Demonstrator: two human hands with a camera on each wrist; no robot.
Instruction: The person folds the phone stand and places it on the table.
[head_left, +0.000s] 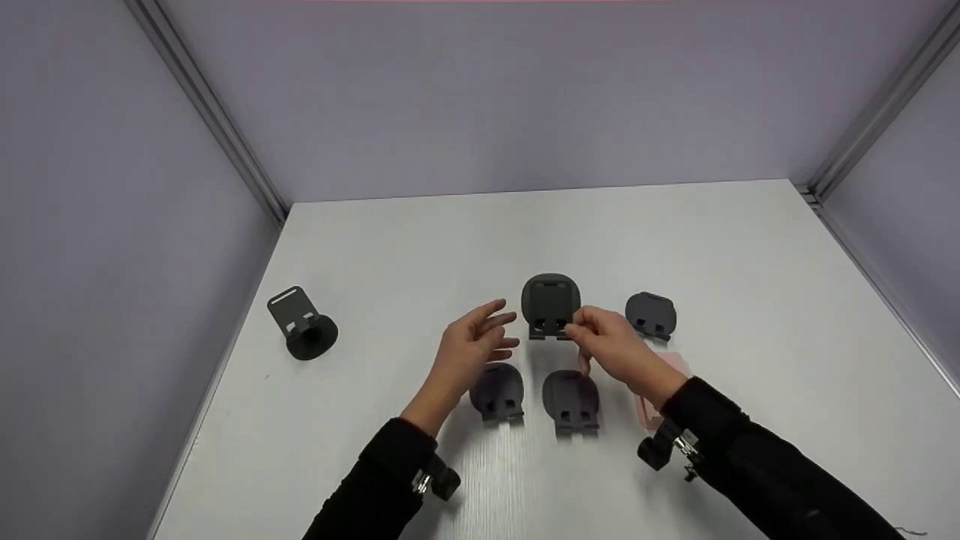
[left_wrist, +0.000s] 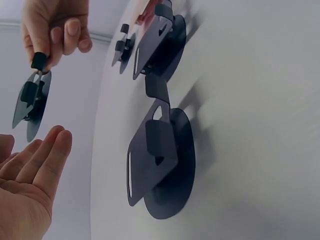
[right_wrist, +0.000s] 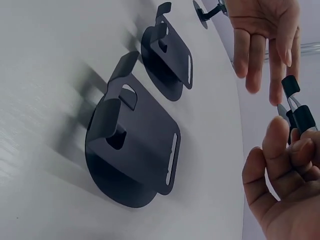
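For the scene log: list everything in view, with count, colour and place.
held stand: one, dark grey, raised above the table's middle, pinched at its lower edge.
standing stands: three, dark grey, two near the person, one to the right.
tipped stand: one, dark grey, far left.
pink card: one, pink, flat under the right wrist.
table: one, white.
left hand: fingers spread, beside the held stand.
right hand: pinches the held stand.
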